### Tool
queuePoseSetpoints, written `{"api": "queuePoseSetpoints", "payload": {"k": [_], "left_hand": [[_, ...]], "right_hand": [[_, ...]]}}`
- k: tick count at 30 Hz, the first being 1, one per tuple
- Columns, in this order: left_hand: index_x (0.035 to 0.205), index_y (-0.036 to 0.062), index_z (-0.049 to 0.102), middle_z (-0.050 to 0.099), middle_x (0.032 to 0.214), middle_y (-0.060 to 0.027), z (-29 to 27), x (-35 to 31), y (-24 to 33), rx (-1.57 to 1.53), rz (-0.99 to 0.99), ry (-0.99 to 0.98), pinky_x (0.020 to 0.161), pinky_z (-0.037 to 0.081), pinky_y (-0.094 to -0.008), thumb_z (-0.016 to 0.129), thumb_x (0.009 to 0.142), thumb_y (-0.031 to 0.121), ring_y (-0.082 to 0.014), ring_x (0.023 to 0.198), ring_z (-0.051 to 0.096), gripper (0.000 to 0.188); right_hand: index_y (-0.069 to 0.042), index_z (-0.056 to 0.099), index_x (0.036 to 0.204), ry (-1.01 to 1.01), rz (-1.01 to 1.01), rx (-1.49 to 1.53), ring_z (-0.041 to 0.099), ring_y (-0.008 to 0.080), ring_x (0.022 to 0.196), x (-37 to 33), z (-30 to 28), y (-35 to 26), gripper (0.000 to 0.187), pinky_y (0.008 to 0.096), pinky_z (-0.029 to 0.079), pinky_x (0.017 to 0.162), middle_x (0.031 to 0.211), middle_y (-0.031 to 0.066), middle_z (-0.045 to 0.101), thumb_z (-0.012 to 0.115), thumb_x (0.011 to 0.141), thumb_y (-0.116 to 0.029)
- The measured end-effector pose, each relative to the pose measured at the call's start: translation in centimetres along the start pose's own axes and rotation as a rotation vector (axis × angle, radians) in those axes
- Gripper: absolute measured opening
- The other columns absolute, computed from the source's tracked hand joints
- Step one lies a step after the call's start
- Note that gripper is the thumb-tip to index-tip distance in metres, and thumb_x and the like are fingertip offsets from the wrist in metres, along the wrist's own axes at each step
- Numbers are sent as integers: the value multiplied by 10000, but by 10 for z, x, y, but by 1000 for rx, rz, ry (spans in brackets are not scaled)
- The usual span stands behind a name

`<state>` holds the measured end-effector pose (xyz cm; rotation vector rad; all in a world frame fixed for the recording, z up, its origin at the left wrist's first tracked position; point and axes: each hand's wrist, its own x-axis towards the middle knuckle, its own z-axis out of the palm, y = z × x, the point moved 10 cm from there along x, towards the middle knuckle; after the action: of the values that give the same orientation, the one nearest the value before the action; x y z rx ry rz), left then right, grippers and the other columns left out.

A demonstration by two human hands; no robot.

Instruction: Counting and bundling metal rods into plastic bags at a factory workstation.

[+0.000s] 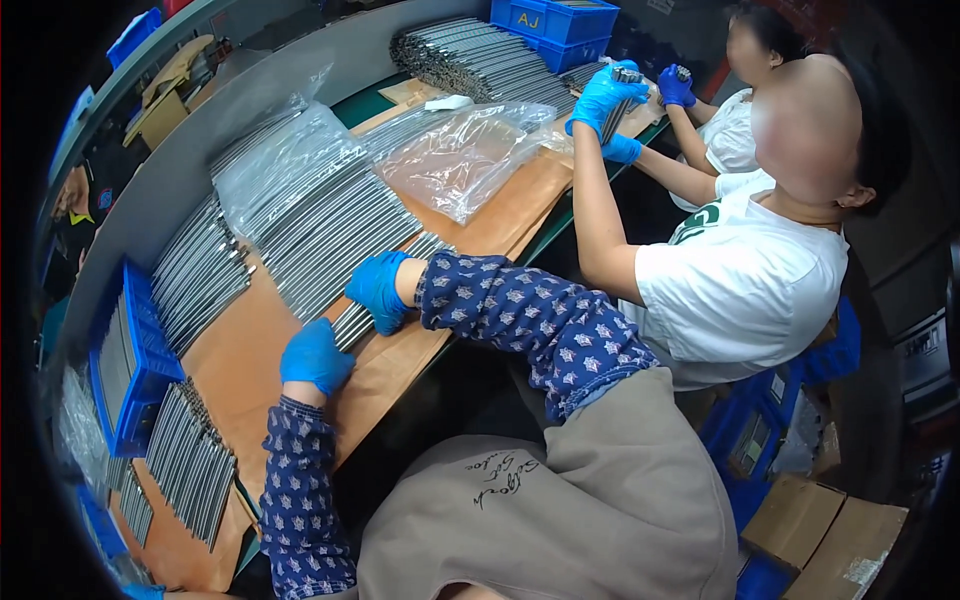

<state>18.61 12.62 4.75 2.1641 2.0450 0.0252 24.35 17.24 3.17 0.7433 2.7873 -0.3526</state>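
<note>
Both my hands wear blue gloves. My left hand (316, 357) is closed around the near end of a small bundle of metal rods (352, 326). Farther along the same bundle, my right hand (378, 290) wraps over it from above. More rod ends show beyond the right wrist. Just past my hands, a broad layer of parallel metal rods (330, 245) lies on brown paper (235, 350). Clear plastic sheeting (290, 165) covers part of that layer. My palms and most fingertips are hidden.
A blue bin (140, 370) stands left, with rod stacks (190, 450) beside it. Clear plastic (465, 165) and a large rod pile (480, 60) lie farther back near blue crates (555, 30). Two co-workers stand right, one holding rods (620, 100). Cardboard boxes (820, 530) sit lower right.
</note>
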Motion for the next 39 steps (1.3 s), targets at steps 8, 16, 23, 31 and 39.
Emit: {"api": "queuePoseSetpoints", "payload": {"k": [8,16,23,31,39], "left_hand": [[809,33,567,601,838,-188,5,-3,-6,-1,-9,95,692,482,-411,629,625,185,-346,782,588,247],[890,40,566,604,804,-185,-45,-22,7,-26,86,216,653,474,-414,616,608,102,-356,762,582,293],[947,72,564,585,798,-147,-124,-40,31,-108,354,628,664,451,-386,598,633,-1,-328,780,561,324],[993,66,580,604,877,-181,-40,-12,-22,-204,118,341,742,472,-390,646,655,102,-341,834,575,346],[1152,47,509,590,963,-120,-84,-25,-12,-659,255,445,763,461,-307,661,689,43,-221,881,576,488]], "right_hand": [[-51,574,1056,-110,-8,-40,591,311,896,1,5,-8,515,394,487,729,953,156,615,672,588,-243],[-116,619,991,127,47,204,598,306,853,-24,-22,-14,413,384,485,733,890,140,626,655,595,-230],[-93,599,831,569,28,347,590,327,773,-39,-61,5,209,383,481,682,797,138,613,622,633,-157],[-109,615,880,460,48,48,582,329,836,-19,-37,-1,264,395,481,735,859,139,612,610,627,-181],[-96,615,913,642,-74,167,588,319,804,-38,-65,7,274,369,482,714,864,134,617,649,660,-195]]}}
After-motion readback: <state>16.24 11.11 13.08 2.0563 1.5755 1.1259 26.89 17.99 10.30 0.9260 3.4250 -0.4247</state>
